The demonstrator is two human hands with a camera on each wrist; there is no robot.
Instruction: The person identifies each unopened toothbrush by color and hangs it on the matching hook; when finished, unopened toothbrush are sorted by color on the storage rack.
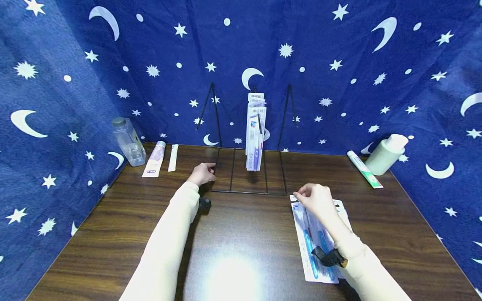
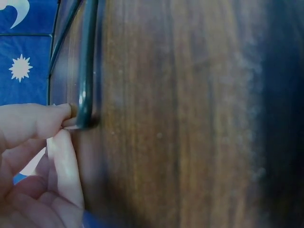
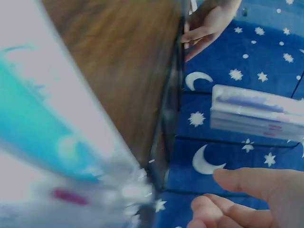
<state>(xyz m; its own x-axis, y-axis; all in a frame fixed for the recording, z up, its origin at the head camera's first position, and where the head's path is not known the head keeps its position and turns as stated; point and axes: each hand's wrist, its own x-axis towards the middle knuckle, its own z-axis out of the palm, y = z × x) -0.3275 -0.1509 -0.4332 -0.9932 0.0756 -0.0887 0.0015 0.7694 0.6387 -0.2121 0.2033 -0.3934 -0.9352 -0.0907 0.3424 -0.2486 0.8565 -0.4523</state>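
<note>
A black wire display rack [image 1: 248,191] stands at the back centre of the wooden table [image 1: 244,251], with several packaged toothbrushes [image 1: 255,133] hanging on its middle hook. My left hand [image 1: 211,171] pinches the rack's base wire at its left front corner; the left wrist view shows the fingertips [image 2: 66,124] closed on the wire [image 2: 88,57]. More toothbrush packs [image 1: 308,259] lie flat on the right. My right hand [image 1: 299,195] hovers over their top end with loosely curled fingers [image 3: 223,190], apart from the pack [image 3: 57,142].
A clear bottle [image 1: 128,142], a pale tube [image 1: 154,161] and a white strip [image 1: 173,157] lie at the back left. A green-and-white tube [image 1: 364,169] and a white bottle [image 1: 385,154] are at the back right. Blue starry cloth walls three sides.
</note>
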